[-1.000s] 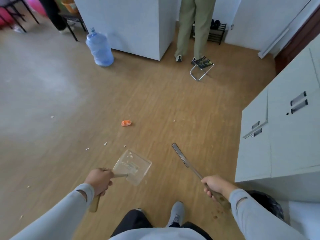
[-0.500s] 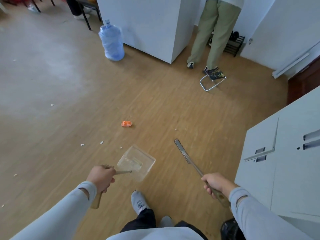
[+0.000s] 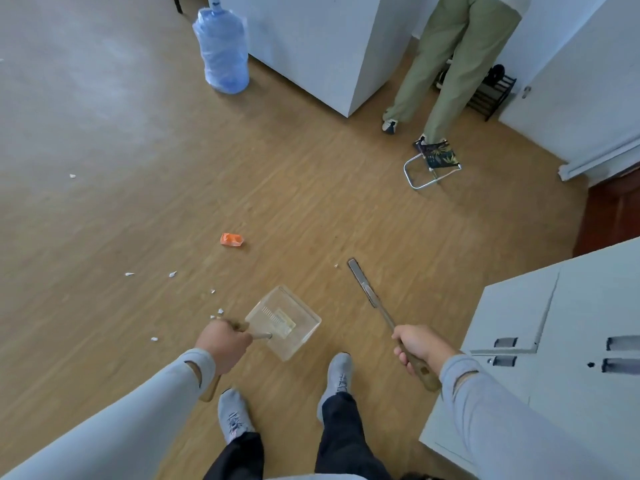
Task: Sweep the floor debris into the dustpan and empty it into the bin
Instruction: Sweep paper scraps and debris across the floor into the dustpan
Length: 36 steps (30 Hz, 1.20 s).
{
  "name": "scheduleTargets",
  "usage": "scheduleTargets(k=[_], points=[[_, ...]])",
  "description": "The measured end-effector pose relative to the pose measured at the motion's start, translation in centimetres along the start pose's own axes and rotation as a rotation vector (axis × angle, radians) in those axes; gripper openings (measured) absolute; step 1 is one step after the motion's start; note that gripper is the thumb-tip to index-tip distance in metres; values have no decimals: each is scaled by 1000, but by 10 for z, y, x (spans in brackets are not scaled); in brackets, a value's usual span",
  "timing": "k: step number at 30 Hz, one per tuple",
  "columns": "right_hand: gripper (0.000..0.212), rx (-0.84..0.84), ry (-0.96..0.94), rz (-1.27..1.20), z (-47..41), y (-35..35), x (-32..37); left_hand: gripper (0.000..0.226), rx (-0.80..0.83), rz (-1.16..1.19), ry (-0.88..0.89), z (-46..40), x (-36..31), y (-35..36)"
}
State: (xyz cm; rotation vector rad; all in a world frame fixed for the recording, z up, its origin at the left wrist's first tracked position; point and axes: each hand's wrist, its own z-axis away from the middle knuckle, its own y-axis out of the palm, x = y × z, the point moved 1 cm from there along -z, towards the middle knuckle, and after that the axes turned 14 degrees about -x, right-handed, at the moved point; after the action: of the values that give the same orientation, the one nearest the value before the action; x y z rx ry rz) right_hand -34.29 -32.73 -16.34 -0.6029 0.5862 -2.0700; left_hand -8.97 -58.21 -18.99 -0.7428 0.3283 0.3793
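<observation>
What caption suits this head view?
Left hand holds clear dustpan, right hand the brush; orange scrap unswept.

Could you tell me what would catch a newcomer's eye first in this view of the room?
Probably the orange scrap alone on the wooden floor at mid-frame, with white bits scattered to its left. Nearer the camera, the left hand grips the handle of a clear dustpan, and the right hand holds a slim wooden-handled brush. A blue water jug stands at the top by a white cabinet.
</observation>
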Motion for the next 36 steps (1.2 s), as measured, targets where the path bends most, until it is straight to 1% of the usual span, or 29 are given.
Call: scheduleTargets(k=[6, 11, 16, 20, 22, 24, 25, 28, 29, 30, 32, 36], points=[[15, 14, -86, 68, -68, -37, 53, 11, -124, -36, -6, 3, -46, 49], [15, -8, -148, 92, -127, -52, 111, 8, -185, -86, 4, -17, -81, 83], [20, -23, -253, 154, -185, -35, 174, 15, -214, -115, -17, -42, -95, 107], [24, -43, -320, 202, -237, -10, 214, 6, -235, -137, -22, -58, -110, 109], [25, -36, -318, 223, -257, 4, 222, 7, -249, -127, -16, -61, -113, 108], [24, -21, -315, 313, -268, 17, 216, 5, -255, -144, -17, -61, -114, 108], [25, -13, -326, 374, -267, 21, 208, 8, -258, -155, -19, -61, -115, 108], [30, -2, -469, 705, -249, 20, 171, 17, -259, -159, -30, -60, -116, 109], [30, 11, -505, 788, -238, 17, 155, 18, -261, -155, -35, -60, -118, 108], [29, 40, -523, 819, -226, 13, 139, 19, -262, -154, -38, -60, -119, 108], [33, 117, -512, 764, -204, 7, 106, 19, -267, -155, -36, -59, -121, 107], [49, 284, -325, 518, -175, -28, 68, 17, -267, -165, -30, -57, -124, 107]])
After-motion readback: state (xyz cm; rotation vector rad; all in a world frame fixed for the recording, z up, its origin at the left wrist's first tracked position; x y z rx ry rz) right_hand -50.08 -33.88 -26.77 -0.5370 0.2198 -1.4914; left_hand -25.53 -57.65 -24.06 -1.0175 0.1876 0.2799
